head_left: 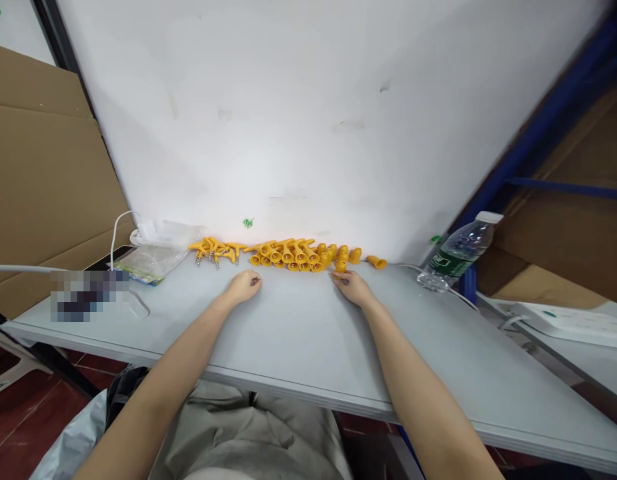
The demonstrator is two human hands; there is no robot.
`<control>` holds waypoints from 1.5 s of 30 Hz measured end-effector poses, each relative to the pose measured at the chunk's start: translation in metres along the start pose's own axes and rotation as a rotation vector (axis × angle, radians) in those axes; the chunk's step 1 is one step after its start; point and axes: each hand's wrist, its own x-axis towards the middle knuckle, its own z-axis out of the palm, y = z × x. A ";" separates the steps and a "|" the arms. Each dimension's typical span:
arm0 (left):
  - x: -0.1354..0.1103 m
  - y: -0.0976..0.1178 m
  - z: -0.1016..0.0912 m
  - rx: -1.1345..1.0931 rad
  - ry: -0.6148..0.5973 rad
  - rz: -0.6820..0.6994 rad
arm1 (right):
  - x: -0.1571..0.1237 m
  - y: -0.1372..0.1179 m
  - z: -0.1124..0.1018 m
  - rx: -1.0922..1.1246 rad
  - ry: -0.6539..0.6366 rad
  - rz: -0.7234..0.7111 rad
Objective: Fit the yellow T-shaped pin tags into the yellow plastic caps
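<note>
My right hand (352,287) is closed at the fingertips on a small yellow bell-shaped plastic cap (341,266) at the front of a group of such caps. My left hand (244,285) rests on the table as a loose fist, with nothing visible in its fingers. Just beyond it lies a stack of yellow corkscrews (288,256), their T-handles to the rear and bell mouths facing me. To the left, yellow T-handles with bare metal spirals (218,251) lie in a loose heap. Toward the right are more caps (355,255), and one cap (377,262) lies on its side.
The grey table (298,333) meets a white wall (308,133). At left lie a clear plastic bag (148,261), a white cable (113,233) and a blurred-out dark object (85,297). A water bottle (455,257) leans at right, near a white power strip (573,323).
</note>
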 end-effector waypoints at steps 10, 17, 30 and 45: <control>-0.004 0.016 0.009 0.182 -0.050 0.010 | -0.007 -0.029 0.007 0.093 -0.029 -0.175; 0.005 0.014 -0.001 0.310 -0.185 0.125 | -0.008 -0.029 0.006 0.087 -0.041 -0.181; 0.046 -0.034 -0.026 0.560 -0.055 -0.235 | -0.006 -0.024 0.008 0.068 -0.029 -0.201; 0.072 -0.027 -0.018 0.373 0.067 -0.377 | -0.005 -0.022 0.012 0.076 -0.031 -0.246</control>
